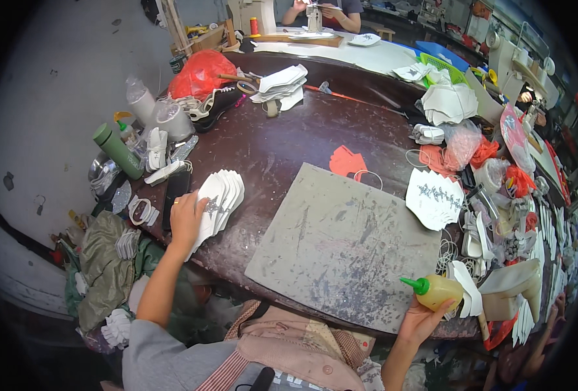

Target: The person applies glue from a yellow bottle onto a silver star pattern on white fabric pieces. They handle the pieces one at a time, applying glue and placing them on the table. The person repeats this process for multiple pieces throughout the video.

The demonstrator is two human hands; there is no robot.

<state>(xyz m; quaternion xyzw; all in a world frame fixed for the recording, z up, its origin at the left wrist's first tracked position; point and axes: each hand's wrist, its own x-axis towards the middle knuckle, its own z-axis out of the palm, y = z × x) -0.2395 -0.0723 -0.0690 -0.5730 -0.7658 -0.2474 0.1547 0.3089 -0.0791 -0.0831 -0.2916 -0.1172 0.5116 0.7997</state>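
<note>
My left hand [186, 220] grips the left edge of a fanned stack of white cut pieces [220, 199], which look like shoe parts. A grey star-like mark shows on the top piece, by my fingertips. In my right hand [422, 320], low over the table's front right, is a squeeze bottle [444, 290] of yellowish liquid with a green nozzle pointing left. Between my hands lies a worn grey board [347, 241]. A second fanned stack of white pieces [435, 199], with dark marks across it, overlaps or adjoins the board's right edge; which, I cannot tell.
Red cut pieces [346, 161] lie behind the board. At left stand a green flask [116, 148] and a black shoe [218, 107]. White stacks [282, 83], bags and a green basket [444, 68] crowd the back and right. Another person [347, 16] works at a sewing machine beyond.
</note>
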